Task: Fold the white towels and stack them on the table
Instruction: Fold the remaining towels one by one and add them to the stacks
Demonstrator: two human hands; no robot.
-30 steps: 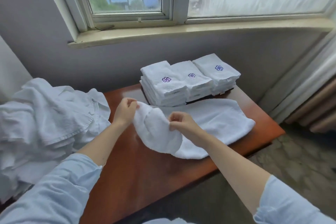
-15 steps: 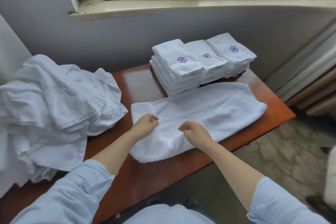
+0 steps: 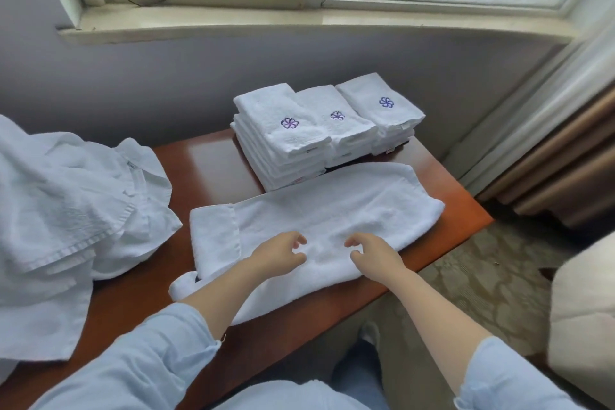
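A white towel [image 3: 332, 210] lies spread lengthwise on the brown table [image 3: 206, 163], its left end folded over. My left hand [image 3: 279, 253] and my right hand [image 3: 372, 255] hover over its near middle, fingers loosely curled and holding nothing. Behind the towel stand three stacks of folded white towels [image 3: 319, 130], each topped with a purple flower emblem.
A big heap of unfolded white towels [image 3: 66, 210] covers the table's left side. A grey wall and a window sill [image 3: 299, 23] run behind the table. Curtains [image 3: 549, 160] hang at the right, and a pale cushioned seat [image 3: 582, 309] stands at the right edge.
The towel was lifted and pinched by both hands a second ago. It now lies flat on the table, both hands have let go, and the view has tilted down.
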